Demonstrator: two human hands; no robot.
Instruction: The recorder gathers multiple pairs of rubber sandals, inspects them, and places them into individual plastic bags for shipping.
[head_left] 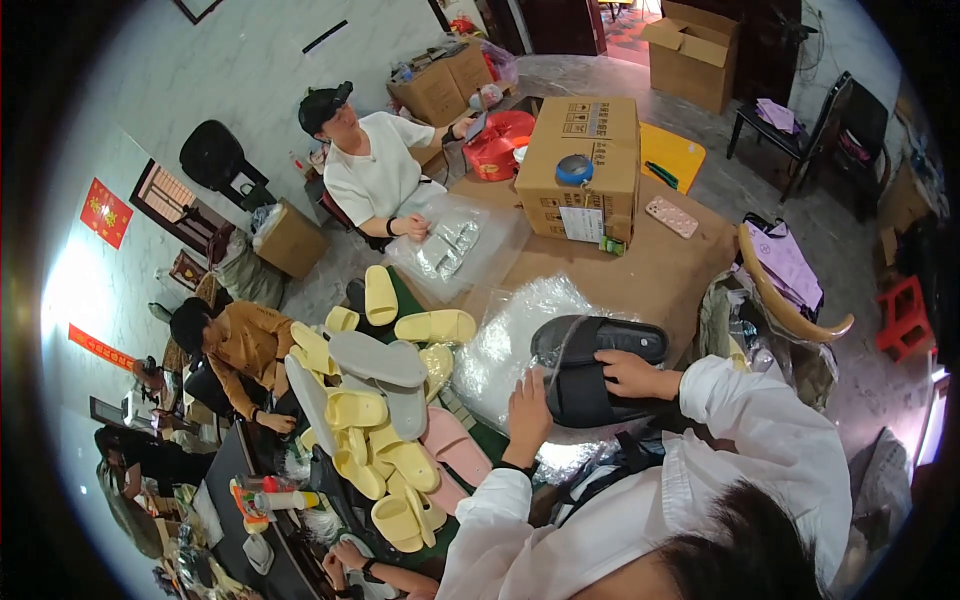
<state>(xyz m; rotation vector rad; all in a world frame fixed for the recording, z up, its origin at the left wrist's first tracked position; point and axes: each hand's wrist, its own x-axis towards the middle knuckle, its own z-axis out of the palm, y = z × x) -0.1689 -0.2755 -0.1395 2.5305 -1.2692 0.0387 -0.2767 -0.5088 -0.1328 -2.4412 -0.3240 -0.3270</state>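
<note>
A pair of black slide slippers lies side by side in front of me, with the toe end partly inside a clear plastic bag. My right hand grips the slippers across their middle, its fingers over the near one. My left hand is closed at the bag's edge beside the strap of the near slipper; its fingertips are partly hard to make out. More clear bags lie stacked under the slippers. Left of my hands is a heap of yellow slippers, with grey slippers and pink slippers among them.
A cardboard box bearing a blue tape roll stands on the brown table, near a pink phone case. Across the table a person in white handles bagged slippers. A curved wooden armrest is at the right.
</note>
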